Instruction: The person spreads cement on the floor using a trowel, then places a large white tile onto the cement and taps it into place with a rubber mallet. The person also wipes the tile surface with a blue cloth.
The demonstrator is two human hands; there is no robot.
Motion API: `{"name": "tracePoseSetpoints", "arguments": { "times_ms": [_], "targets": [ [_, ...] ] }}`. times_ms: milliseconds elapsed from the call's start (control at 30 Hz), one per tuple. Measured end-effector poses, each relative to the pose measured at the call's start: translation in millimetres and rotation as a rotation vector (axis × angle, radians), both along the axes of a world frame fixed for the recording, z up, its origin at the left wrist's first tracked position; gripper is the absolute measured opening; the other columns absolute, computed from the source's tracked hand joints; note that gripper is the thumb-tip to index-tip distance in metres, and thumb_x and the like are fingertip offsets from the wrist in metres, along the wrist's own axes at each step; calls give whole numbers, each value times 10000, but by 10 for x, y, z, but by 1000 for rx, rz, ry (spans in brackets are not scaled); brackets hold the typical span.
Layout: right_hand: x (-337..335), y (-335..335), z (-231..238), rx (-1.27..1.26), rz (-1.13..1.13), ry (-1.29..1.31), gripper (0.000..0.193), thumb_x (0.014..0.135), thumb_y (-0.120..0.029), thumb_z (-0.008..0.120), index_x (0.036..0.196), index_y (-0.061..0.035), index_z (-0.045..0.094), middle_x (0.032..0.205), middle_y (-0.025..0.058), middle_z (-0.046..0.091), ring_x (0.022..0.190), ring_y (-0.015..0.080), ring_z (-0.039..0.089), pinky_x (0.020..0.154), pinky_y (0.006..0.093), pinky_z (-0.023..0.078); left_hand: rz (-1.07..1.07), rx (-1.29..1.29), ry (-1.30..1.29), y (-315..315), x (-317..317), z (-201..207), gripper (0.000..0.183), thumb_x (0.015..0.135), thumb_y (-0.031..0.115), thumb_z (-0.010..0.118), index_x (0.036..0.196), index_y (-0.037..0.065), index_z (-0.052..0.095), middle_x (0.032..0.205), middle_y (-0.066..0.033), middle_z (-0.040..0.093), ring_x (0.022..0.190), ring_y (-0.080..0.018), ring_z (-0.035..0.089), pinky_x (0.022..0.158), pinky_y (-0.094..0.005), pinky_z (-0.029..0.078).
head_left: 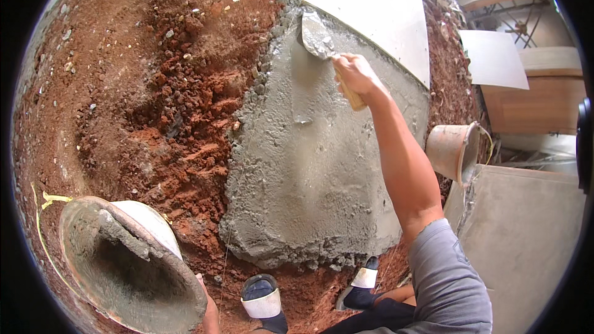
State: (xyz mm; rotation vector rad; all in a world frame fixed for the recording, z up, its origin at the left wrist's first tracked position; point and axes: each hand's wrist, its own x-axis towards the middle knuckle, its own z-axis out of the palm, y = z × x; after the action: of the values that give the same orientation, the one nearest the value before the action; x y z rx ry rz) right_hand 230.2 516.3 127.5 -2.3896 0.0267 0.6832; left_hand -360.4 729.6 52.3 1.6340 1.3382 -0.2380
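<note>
My right hand [357, 75] is closed round the wooden handle of a trowel [317, 38]. The blade, smeared with grey mortar, rests on or just over the far left part of a wet cement slab [309, 179]. A smooth streak runs from the blade toward me. At the lower left, my left hand [211, 309] grips the rim of a tilted bucket [133, 272], though most of its fingers are hidden behind the bucket wall. Wet mortar coats the inside of this bucket, and a thick lump clings near its upper rim.
Red, crumbly soil [204, 124] with stones borders the slab on the left. A white board [377, 12] covers its far end. To the right, a second bucket [445, 151] lies tipped beside a large grey board [526, 229]. My sandalled feet [263, 303] stand at the slab's near edge.
</note>
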Motion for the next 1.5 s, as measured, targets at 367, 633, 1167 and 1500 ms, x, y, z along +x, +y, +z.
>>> {"name": "tracePoseSetpoints", "arguments": {
  "times_ms": [367,633,1167,1500],
  "targets": [
    [-20,-38,474,-280,116,28,402,988,-346,437,1188,-17,551,881,129,609,649,177,581,585,312,535,-48,34,-40,38,-2,-22,481,1033,350,408,1366,2,426,1218,-93,574,1106,-192,537,1016,-326,379],
    [145,-265,170,-461,132,-160,372,964,-321,431,1135,-38,600,977,174,675,927,316,653,901,447,476,-115,207,-45,3,97,99,420,1018,306,463,1316,11,486,1147,-92,620,1047,-197,583,954,-342,433],
    [-1794,-1658,694,-456,259,-342,364,902,-341,564,1055,-14,516,869,232,652,837,416,647,743,493,503,-53,71,209,-79,266,389,498,1027,359,407,1382,15,459,1154,-106,648,1053,-188,601,903,-313,436],
    [-2241,-1978,1291,-483,342,-64,374,860,-292,606,1097,-23,501,913,255,644,877,413,638,756,478,498,-7,112,-378,-224,213,329,395,1013,233,455,1264,-64,522,1069,-170,662,991,-231,638,904,-327,506]
  ]
}}
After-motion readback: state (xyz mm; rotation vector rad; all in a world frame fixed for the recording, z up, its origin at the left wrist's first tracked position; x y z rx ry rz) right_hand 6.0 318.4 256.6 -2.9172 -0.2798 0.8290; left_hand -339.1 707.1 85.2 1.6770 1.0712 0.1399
